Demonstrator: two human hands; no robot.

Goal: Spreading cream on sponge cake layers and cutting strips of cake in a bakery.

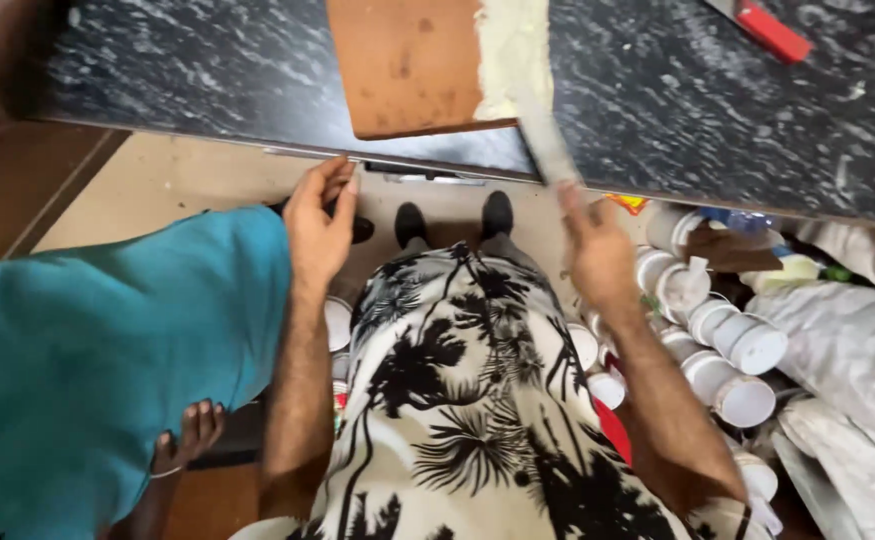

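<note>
Two hands at the edge of a dark marbled table (207,70). Far left, another person in a teal garment (87,350), bare foot on brown floor. Left hand (319,225) has fingers loosely curled, grasping nothing, touching the table edge. Brown wooden board (407,60) lies on the table, pale paste (512,50) along its right side. Right hand (597,250) grips a blurred flat blade (547,140), reaching up to the paste. Right: white paper cups (737,350) piled on the floor, white sacks (847,350), red tool (772,30) at top.

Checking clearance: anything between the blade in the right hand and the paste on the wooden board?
Nothing visible. The right hand holds the blade, whose tip already lies in the pale paste along the wooden board edge. The left hand is at the counter edge.
</note>
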